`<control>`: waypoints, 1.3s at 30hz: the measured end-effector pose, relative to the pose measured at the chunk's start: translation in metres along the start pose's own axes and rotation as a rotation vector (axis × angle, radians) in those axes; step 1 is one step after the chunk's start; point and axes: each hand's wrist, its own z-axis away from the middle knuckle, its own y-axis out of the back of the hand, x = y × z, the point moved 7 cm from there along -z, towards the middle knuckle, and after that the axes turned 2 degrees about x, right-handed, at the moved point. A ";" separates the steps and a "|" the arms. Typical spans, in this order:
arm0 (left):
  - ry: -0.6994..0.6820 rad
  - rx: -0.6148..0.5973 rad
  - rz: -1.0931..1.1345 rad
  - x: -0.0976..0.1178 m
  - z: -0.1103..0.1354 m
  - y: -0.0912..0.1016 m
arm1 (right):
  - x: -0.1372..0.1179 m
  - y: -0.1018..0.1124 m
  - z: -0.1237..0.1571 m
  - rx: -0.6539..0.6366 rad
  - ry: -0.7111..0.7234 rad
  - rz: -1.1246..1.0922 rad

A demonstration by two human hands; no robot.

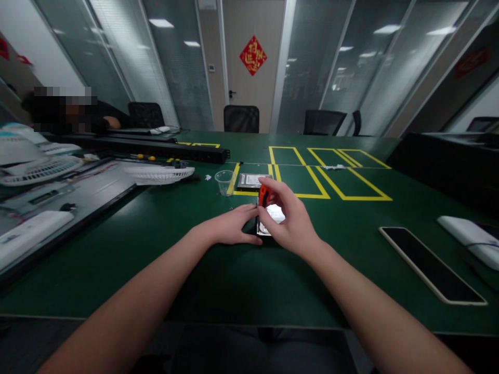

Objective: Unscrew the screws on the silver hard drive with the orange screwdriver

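A hard drive [265, 229] with a bright, reflective top lies on the green table in front of me. My left hand [234, 226] grips its left side, fingers at the far corner and thumb at the near one. In my right hand [294, 221] is a screwdriver [264, 195] with an orange-red and black handle, pinched upright between thumb and fingers over the drive. The screwdriver's tip is hidden by my hands. Just beyond lies a second hard drive [246, 180] with a white label. To its left stands a clear plastic cup [225, 183].
Yellow tape rectangles [366, 198] mark the green table [195, 280]. A phone [431, 265] and a white device [470, 239] lie at right. White fan-like parts [158, 174], a metal panel [97, 187] and long black bars [156, 148] fill the left. A person [62, 111] sits at far left.
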 end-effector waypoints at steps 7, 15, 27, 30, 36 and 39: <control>-0.033 0.010 0.015 -0.003 0.000 -0.001 | 0.001 0.001 -0.001 0.000 -0.003 0.044; 0.003 0.009 0.011 0.000 0.001 0.001 | 0.001 0.001 -0.001 0.003 -0.012 0.029; 0.015 -0.006 -0.001 -0.009 0.002 -0.002 | -0.001 0.003 -0.002 0.003 0.018 0.045; -0.001 0.007 -0.001 -0.004 0.002 0.000 | 0.000 0.003 -0.002 -0.005 0.014 0.045; 0.015 0.015 -0.004 0.001 0.000 0.001 | 0.001 -0.001 0.000 -0.005 -0.005 -0.007; 0.001 0.013 0.000 0.002 0.000 0.001 | 0.001 0.000 0.000 -0.006 -0.010 -0.005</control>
